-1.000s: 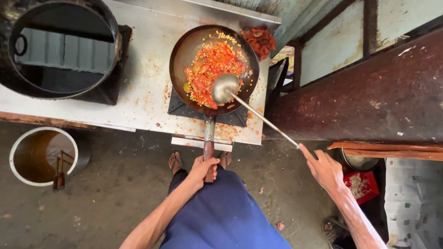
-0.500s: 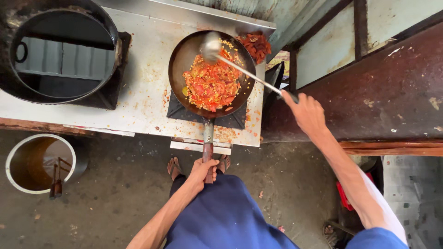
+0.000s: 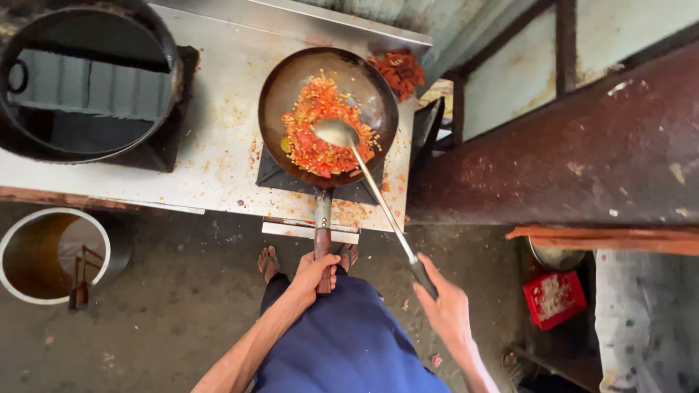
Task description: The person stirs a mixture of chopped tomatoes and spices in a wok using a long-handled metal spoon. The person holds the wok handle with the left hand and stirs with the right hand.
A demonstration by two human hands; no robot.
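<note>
The large dark pot [image 3: 87, 80] is cut by the top and left edges, so its full rim does not show. The left hand [image 3: 314, 271] covers the end of the wok handle [image 3: 322, 229]. The right hand [image 3: 448, 309] hides the end of the ladle's grip [image 3: 424, 279]. The red container [image 3: 555, 298] holds something pale, too small to identify. Both forearms leave the picture at the bottom edge.

bare steel counter [image 3: 218, 138] left of wok [image 3: 328, 109], rusty beam [image 3: 568, 153] blocking right
</note>
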